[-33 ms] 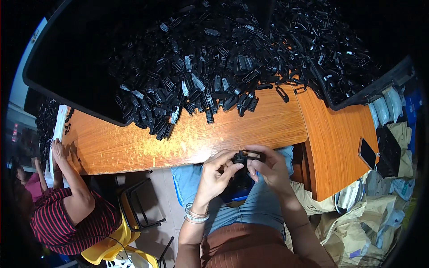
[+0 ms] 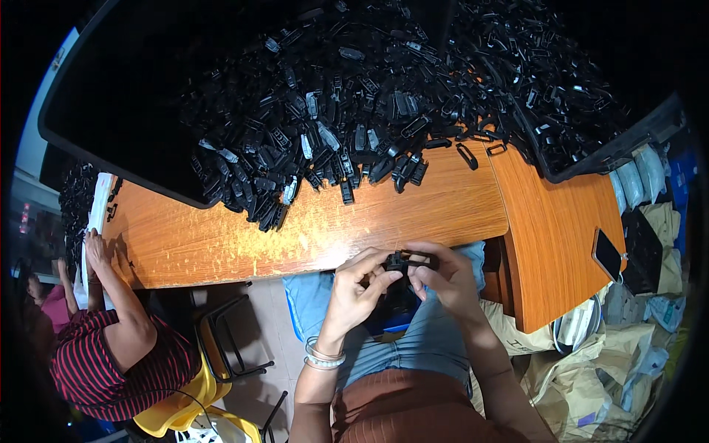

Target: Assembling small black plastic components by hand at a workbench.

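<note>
Just off the near edge of the table, above my lap, my two hands meet around small black plastic parts. My left hand pinches a chunky black plastic piece between thumb and fingers. Against its right side lies a narrow, oblong black plastic frame, gripped by the thumb and fingers of my right hand. The two parts appear to touch; whether they are joined cannot be made out. Beyond my hands, a large heap of similar black plastic parts spreads over the wooden table.
Large black trays stand over the table's far side, with parts spilling out. A phone lies at the right, near paper bags. At left, a co-worker in a striped shirt sits on a yellow chair, arm on the table.
The oblong frame in my right hand has tilted slightly, and its opening shows more. My hands have otherwise hardly moved.
</note>
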A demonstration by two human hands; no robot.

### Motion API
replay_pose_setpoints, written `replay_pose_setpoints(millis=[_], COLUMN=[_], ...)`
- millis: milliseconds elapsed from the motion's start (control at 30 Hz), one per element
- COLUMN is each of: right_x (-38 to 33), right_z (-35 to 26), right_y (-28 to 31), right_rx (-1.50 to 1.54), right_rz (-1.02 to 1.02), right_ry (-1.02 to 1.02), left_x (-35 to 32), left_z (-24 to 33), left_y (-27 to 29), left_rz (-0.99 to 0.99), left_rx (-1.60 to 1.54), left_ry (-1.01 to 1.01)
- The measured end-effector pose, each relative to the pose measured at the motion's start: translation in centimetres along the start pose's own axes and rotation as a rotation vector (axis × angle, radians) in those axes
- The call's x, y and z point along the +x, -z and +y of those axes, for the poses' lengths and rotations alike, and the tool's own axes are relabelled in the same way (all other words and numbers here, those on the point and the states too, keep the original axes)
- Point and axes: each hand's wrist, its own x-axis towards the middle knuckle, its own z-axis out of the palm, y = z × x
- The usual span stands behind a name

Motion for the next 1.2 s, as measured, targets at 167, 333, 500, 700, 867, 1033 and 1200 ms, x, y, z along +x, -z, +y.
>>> replay_pose_setpoints(millis=[167,333,500,700,867,1033,1200], right_x=[-0.1,-0.5,-1.0,-1.3,-1.7,-1.3,0.3], right_z=[-0.5,-0.8,0.2,1.4,2.3,2.6,3.2], right_y=[-0.2,-0.3,-0.2,-0.2,0.4,1.8,4.4], right_rx=[-0.675,-0.991,-1.167,-0.772,-0.171,-0.279,-0.357], right_rz=[-0.051,-0.109,-0.068,0.010,0.081,0.001,-0.055], right_ry=[0.302,0.455,0.464,0.311,0.058,0.054,0.203], left_x=[-0.1,0.1,-0.4,-1.5,-2.0,-1.8,2.4], left_z=[1.2,1.8,1.4,-0.8,-2.3,-2.5,-0.4], left_y=[0.6,1.1,-0.6,-0.7,-0.4,0.6,0.8], left_rz=[0.047,-0.027,0.016,0.132,0.045,-0.016,-0.096], left_rx=[0.121,0.286,0.087,-0.280,-0.551,-0.613,0.365], left_ry=[-0.120,-0.302,-0.102,0.095,0.181,0.252,-0.151])
